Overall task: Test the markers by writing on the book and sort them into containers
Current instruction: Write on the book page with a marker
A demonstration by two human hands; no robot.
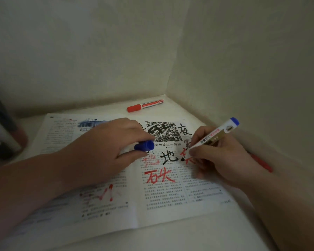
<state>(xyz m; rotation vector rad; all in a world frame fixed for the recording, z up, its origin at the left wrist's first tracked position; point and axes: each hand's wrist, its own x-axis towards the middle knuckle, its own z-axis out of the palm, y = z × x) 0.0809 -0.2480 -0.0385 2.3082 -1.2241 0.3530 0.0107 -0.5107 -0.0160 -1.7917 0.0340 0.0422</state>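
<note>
Blue marker [214, 135] uncapped, tilted, tip down on right page of open book [163, 194], beside red and black handwritten characters. Right hand [223, 160] grips its barrel, fingers curled round it. Left hand [105, 147] rests on book near spine, pinching blue cap [144, 146]. Book flat on white table [188, 236] in wall corner. Capped red marker [145, 105] lies behind book near wall. Second red marker [261, 163] partly hidden behind right wrist. Dark upright object [2, 127] far left, blurred.
</note>
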